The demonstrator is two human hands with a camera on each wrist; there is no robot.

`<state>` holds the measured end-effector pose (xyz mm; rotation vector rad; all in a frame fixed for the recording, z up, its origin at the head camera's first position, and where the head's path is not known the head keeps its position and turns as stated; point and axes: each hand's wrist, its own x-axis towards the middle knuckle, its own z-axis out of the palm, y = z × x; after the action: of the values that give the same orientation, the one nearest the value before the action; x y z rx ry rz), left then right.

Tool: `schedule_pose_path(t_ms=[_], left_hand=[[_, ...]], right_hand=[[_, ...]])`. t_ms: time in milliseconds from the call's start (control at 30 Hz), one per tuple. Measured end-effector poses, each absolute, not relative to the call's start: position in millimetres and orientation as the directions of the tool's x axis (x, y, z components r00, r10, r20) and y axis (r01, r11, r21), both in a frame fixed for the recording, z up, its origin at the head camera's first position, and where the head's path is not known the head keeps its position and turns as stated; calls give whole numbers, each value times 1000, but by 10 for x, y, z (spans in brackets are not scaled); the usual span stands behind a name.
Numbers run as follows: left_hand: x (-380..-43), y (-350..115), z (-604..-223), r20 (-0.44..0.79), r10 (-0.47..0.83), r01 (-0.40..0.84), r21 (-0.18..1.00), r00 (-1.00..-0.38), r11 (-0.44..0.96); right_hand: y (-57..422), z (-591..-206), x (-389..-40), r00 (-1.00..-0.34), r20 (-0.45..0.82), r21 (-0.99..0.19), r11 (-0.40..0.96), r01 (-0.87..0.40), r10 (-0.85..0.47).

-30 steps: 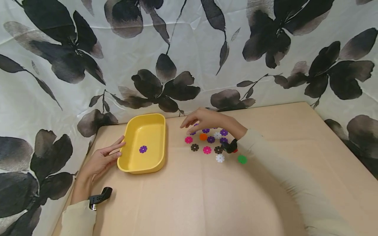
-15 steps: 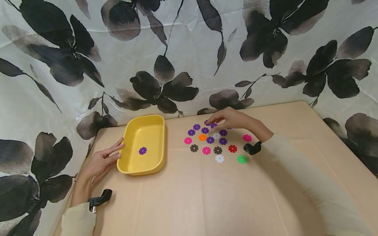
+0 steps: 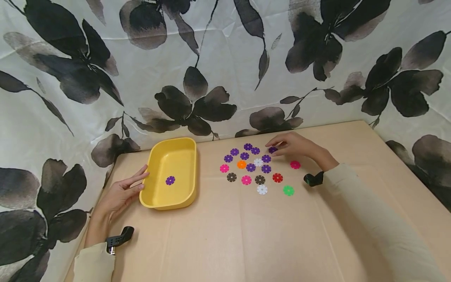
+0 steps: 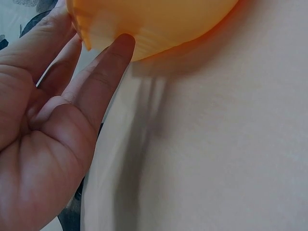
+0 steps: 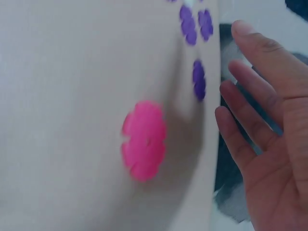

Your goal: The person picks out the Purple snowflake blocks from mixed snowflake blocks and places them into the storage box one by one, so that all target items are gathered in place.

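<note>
The left hand [image 3: 121, 194] rests its fairly straight fingers and thumb against the left side of a yellow plastic tray [image 3: 193, 188]. In the left wrist view, one fingertip [image 4: 126, 42] lies against the tray's outer wall [image 4: 168, 29]. Inside the tray is one purple notched disc [image 3: 170, 180]. At the back of the table, the right hand [image 3: 297, 147] is over the rightmost purple disc [image 3: 273, 150], thumb and fingers spread apart around it. The right wrist view shows this hand [image 5: 269, 110] with relaxed fingers and nothing between them, beside a purple disc [image 5: 198, 81].
Several more notched discs lie loosely spread mid-table, among them an orange one [image 3: 241, 164], a red one [image 3: 277, 178], a green one [image 3: 288, 190] and a pink one [image 3: 295, 165]. Behind the table [image 3: 211, 243] hangs a floral cloth [image 3: 225, 58].
The right hand has moved right across the discs, from their left part to the rightmost purple one, uncovering the others. The left hand stays at the tray.
</note>
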<state>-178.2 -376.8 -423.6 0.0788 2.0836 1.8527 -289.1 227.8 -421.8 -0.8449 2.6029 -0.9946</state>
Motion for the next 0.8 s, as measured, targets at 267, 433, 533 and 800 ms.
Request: schedule_pose_path(t_ms=[267, 433, 533, 800], left_hand=[[-1778, -3761, -4238, -223, 272, -184, 970, -936, 162], [-1776, -3763, -4249, -221, 268, -183, 970, -938, 159], [-1769, -3772, -4252, -210, 278, -173, 973, -938, 152], [-1758, -3790, -4266, -198, 285, -162, 976, -938, 144]], right_hand=[[2434, -4380, -2948, -861, -57, -665, 662, -345, -506], [2453, -4447, -2989, -859, -51, -654, 667, -357, -510], [2444, -4461, -3001, -852, -53, -644, 670, -369, -521], [2424, -4482, -3024, -857, -75, -604, 707, -368, -510]])
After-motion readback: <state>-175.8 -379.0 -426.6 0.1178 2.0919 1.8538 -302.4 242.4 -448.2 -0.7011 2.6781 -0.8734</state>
